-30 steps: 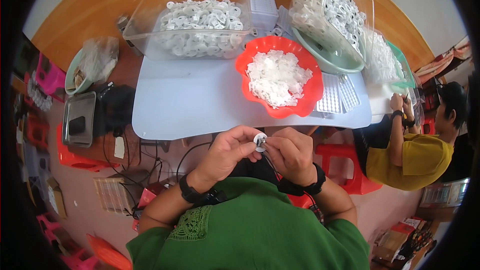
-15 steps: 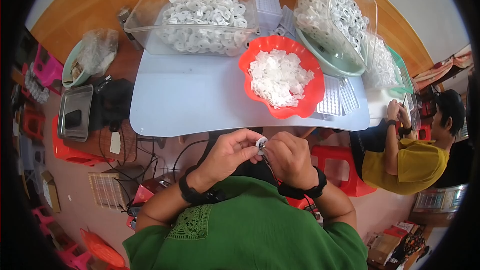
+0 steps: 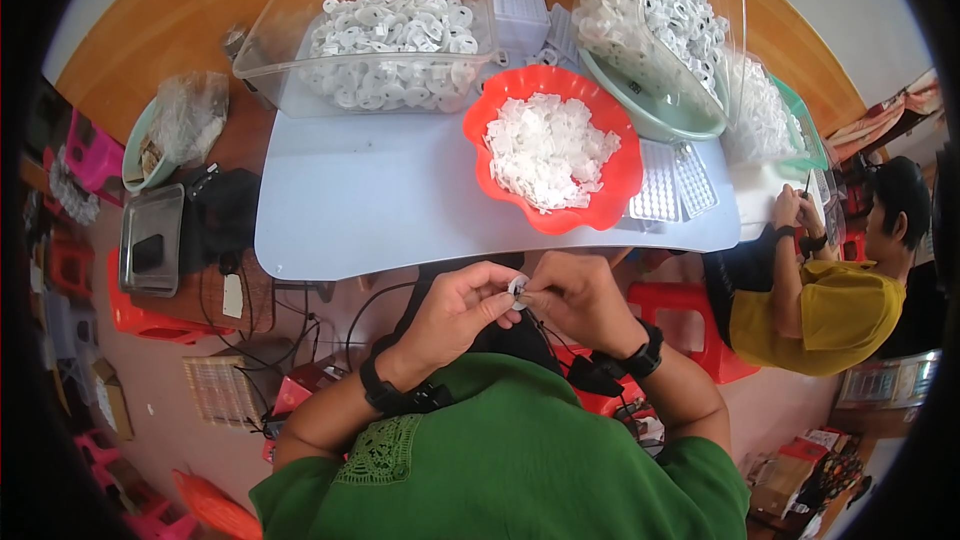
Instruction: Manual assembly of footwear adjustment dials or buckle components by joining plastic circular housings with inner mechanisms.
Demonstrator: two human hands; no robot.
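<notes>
Just off the table's near edge, my left hand (image 3: 452, 308) pinches a small round white plastic piece (image 3: 517, 284) with a dark middle between thumb and fingers. My right hand (image 3: 582, 302) meets it from the other side, thumb and forefinger closed at the piece's edge. Whatever sits between those right fingertips is too small to make out. Beyond my hands, a red scalloped bowl (image 3: 572, 221) heaped with small translucent white plastic pieces stands on the pale blue tabletop (image 3: 350, 200).
A clear bin (image 3: 262, 70) of white round parts stands at the back left. Another clear bin (image 3: 735, 30) tilts over a green basin (image 3: 650, 120). White trays (image 3: 655, 185) lie beside the bowl. At the right, a co-worker (image 3: 820, 310) sits near a red stool (image 3: 690, 325).
My right hand has shifted slightly, its fingers now lower and flatter against the white piece. A shiny bit seen at the piece earlier is now hidden. The view has tilted a little.
</notes>
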